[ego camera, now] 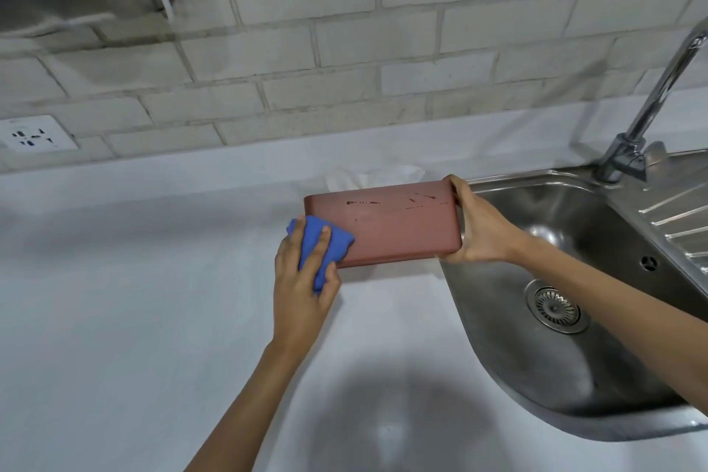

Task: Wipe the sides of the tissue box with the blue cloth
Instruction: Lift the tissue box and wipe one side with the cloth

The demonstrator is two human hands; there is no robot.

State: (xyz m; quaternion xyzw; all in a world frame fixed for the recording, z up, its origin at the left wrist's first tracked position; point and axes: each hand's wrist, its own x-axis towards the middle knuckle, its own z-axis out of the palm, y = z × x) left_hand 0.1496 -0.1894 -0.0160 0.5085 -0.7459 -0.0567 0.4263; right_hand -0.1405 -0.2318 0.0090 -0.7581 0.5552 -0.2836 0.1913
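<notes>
Reddish-brown rectangular tissue box (387,224): held tilted above white countertop (134,299), beside steel sink (555,356); right end gripped by right hand (475,226), fingers closed round it. Crumpled blue cloth (320,243): pressed against box's left end by left hand (302,280), fingers closed on cloth. White tissue (375,177) seen behind box.

Matt tissue box (387,226); soft blue cloth (318,241); glossy steel sink (555,376)

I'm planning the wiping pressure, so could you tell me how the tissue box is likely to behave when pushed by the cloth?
The tissue box looks rigid, with straight edges, so it should not buckle. One right hand alone grips its end, suggesting it is light. With the left hand pressing the blue cloth at the far end, it may pivot.
</notes>
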